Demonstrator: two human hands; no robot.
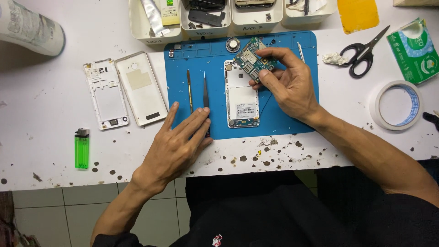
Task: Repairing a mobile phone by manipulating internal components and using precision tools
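Note:
My right hand point(286, 84) holds a small green circuit board point(251, 58) tilted above the top of an opened white phone body point(241, 96) that lies on a blue work mat point(274, 50). My left hand point(176, 146) rests flat at the mat's lower left edge, its fingertips touching dark tweezers point(206, 93). A thin brass-coloured pry tool point(189, 89) lies just left of the tweezers.
A white phone frame point(105, 93) and white back cover point(141, 87) lie left of the mat. A green lighter point(82, 148) sits near the table's front edge. White parts trays point(137, 27) line the back. Scissors point(363, 52), a tape roll point(397, 105) and a green tissue pack point(414, 48) are at right.

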